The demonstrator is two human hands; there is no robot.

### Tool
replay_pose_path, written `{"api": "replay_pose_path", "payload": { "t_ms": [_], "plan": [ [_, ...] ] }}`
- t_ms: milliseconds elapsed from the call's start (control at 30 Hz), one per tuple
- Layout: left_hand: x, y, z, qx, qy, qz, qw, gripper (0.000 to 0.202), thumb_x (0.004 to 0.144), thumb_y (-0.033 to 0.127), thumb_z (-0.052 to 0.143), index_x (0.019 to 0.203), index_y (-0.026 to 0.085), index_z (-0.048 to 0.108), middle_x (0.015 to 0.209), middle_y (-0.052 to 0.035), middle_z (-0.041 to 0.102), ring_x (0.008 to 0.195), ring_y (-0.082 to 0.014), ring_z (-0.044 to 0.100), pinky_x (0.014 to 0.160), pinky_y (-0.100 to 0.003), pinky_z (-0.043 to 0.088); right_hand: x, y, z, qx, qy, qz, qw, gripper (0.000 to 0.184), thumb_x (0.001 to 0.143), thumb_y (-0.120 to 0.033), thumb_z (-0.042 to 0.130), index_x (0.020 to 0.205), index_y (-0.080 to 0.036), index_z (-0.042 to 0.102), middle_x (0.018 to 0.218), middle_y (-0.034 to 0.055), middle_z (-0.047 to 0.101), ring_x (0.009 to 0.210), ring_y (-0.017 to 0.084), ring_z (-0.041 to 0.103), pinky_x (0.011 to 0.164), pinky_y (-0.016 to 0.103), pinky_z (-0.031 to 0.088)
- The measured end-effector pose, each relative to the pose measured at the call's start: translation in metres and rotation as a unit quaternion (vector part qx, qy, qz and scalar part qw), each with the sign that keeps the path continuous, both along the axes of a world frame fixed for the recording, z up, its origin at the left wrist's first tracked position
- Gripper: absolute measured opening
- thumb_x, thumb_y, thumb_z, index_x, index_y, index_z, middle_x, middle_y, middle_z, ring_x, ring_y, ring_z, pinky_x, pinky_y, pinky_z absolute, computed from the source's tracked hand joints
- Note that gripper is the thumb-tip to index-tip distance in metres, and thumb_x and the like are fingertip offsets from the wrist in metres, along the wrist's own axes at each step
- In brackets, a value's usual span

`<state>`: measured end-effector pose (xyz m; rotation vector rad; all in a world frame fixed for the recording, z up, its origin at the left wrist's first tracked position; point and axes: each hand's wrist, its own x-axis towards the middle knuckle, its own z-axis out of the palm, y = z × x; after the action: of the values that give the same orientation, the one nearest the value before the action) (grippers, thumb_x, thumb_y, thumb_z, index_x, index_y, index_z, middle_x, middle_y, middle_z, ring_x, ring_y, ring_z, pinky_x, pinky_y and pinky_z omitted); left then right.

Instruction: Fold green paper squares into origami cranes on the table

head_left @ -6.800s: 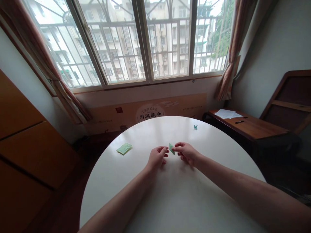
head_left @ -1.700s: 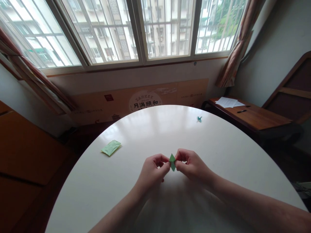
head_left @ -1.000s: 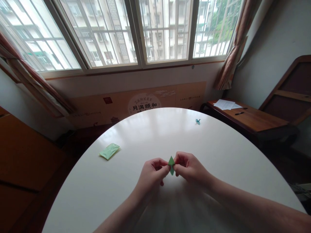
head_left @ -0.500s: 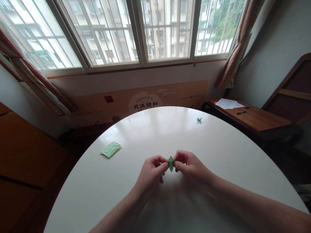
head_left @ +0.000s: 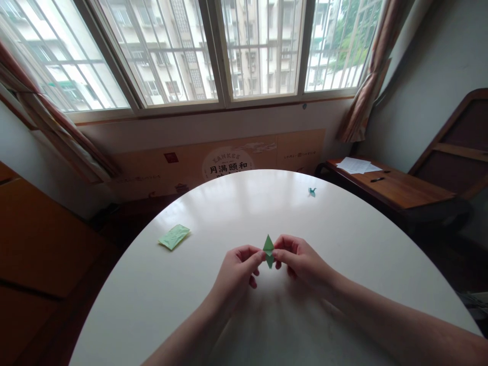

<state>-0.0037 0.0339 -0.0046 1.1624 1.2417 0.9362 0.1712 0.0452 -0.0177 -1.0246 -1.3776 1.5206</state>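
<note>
Two pinches hold the green paper (head_left: 268, 244) — left hand (head_left: 237, 268) at left, right hand (head_left: 303, 257) at right — seemingly mid-fold; firm creasing seems needed next.

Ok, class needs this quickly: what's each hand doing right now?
Left hand: closed, pinching the left edge of the green paper.
Right hand: closed, pinching the same paper's right edge.

The orange panel (head_left: 263, 158) is bearing a pale round emblem (head_left: 227, 158), where "ZANKEE" is arching over the larger characters "月满颐和"; the bench (head_left: 152, 300) is hiding part of the line beneath. Script on either side is running too blurred to read.
</note>
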Motion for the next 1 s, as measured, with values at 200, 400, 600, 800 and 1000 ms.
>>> {"api": "replay_pose_path", "payload": {
  "t_ms": [200, 400, 600, 800, 1000],
  "plan": [
    [-0.001, 0.001, 0.001, -0.010, -0.030, 0.019, 0.999, 0.029, 0.070, 0.040, 0.077, 0.075, 0.012, 0.072, 0.057, 0.0010, 0.052, 0.050, -0.0094, 0.045, 0.040, -0.017, 0.040, 0.002, 0.000, -0.008, 0.002, 0.008, 0.027, 1.000, 0.029, 0.080, -0.040, 0.075, 0.097, -0.018, 0.065, 0.084, 0.0044, 0.067, 0.076, 0.019, 0.063, 0.044, 0.019, 0.042],
    [-0.001, 0.000, -0.001, -0.005, -0.021, 0.002, 1.000, 0.032, 0.071, 0.042, 0.077, 0.080, 0.012, 0.071, 0.065, -0.0007, 0.057, 0.053, -0.0098, 0.048, 0.040, -0.017, 0.042, 0.002, 0.001, -0.008, 0.010, -0.002, 0.020, 1.000, 0.032, 0.082, -0.046, 0.072, 0.092, -0.016, 0.066, 0.080, 0.0040, 0.066, 0.077, 0.020, 0.065, 0.043, 0.019, 0.045],
    [-0.002, 0.001, -0.009, 0.117, -0.022, 0.002, 0.993, 0.030, 0.072, 0.034, 0.078, 0.085, 0.018, 0.057, 0.086, -0.0042, 0.066, 0.068, -0.0163, 0.061, 0.042, -0.021, 0.048, 0.001, 0.001, -0.007, 0.005, 0.005, 0.008, 1.000, 0.030, 0.083, -0.046, 0.069, 0.085, -0.016, 0.065, 0.076, 0.0033, 0.065, 0.071, 0.018, 0.063, 0.042, 0.019, 0.044],
    [-0.002, -0.005, -0.010, 0.251, 0.097, -0.028, 0.963, 0.005, 0.081, 0.020, 0.068, 0.077, 0.018, 0.070, 0.090, -0.0080, 0.074, 0.075, -0.0191, 0.067, 0.050, -0.021, 0.046, 0.000, 0.002, -0.008, 0.006, 0.009, 0.006, 1.000, 0.033, 0.084, -0.049, 0.067, 0.082, -0.017, 0.064, 0.073, 0.0025, 0.064, 0.068, 0.017, 0.063, 0.042, 0.019, 0.042],
    [-0.004, -0.005, -0.013, 0.252, 0.136, 0.002, 0.958, 0.016, 0.083, 0.020, 0.065, 0.090, 0.021, 0.079, 0.081, -0.0062, 0.076, 0.065, -0.0185, 0.067, 0.052, -0.025, 0.049, -0.002, -0.003, -0.009, 0.033, -0.009, 0.017, 0.999, 0.035, 0.087, -0.052, 0.064, 0.085, -0.017, 0.063, 0.074, 0.0037, 0.064, 0.068, 0.017, 0.061, 0.041, 0.019, 0.042]
  ]
}}
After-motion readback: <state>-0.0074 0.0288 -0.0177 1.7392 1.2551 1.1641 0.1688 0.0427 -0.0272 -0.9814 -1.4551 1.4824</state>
